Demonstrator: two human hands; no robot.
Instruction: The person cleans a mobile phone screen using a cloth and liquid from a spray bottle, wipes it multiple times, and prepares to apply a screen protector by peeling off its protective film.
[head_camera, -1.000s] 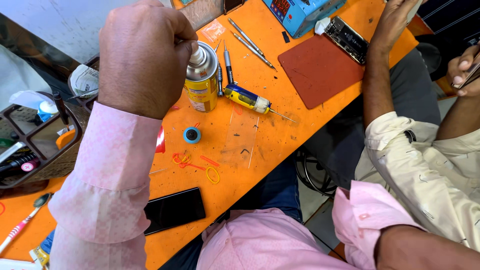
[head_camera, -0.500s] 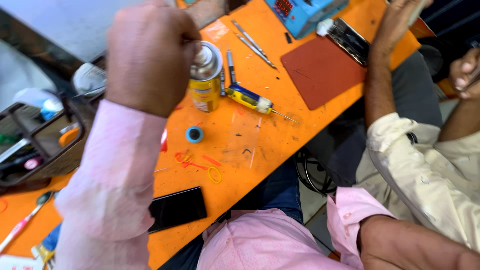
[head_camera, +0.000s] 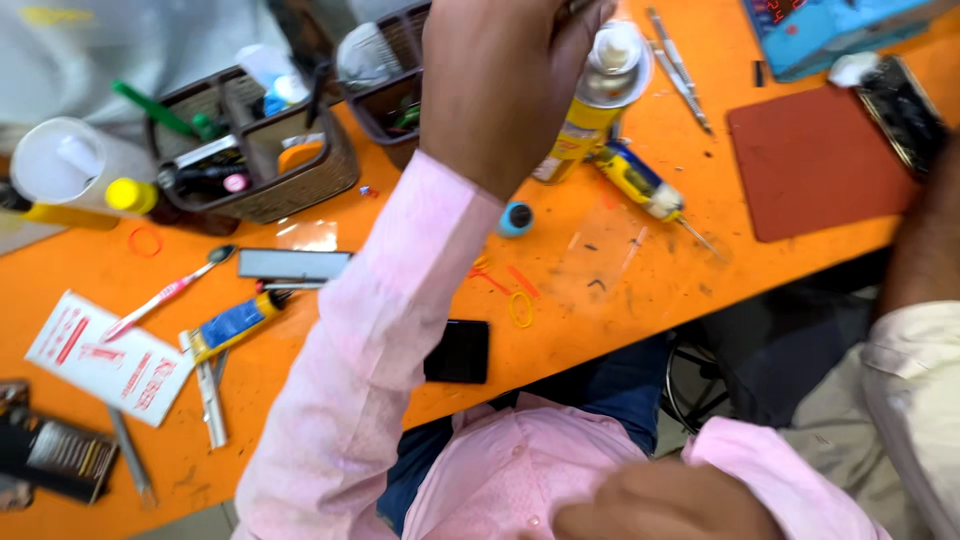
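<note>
Showing right hand (head_camera: 665, 500) blurred at lower edge, grip impossible to judge, black phone (head_camera: 458, 351) half hidden under pink sleeve on orange table (head_camera: 620, 290), left hand (head_camera: 500, 85) clenched beside upright yellow spray can (head_camera: 592, 100), fingertips cut off.

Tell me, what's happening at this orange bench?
A person in a pink shirt has the left hand raised over the orange table, right by the top of a yellow spray can; whether it grips the can is unclear. The right hand rests low near the lap. A yellow-handled screwdriver, a small blue tape roll and a black phone lie nearby.
</note>
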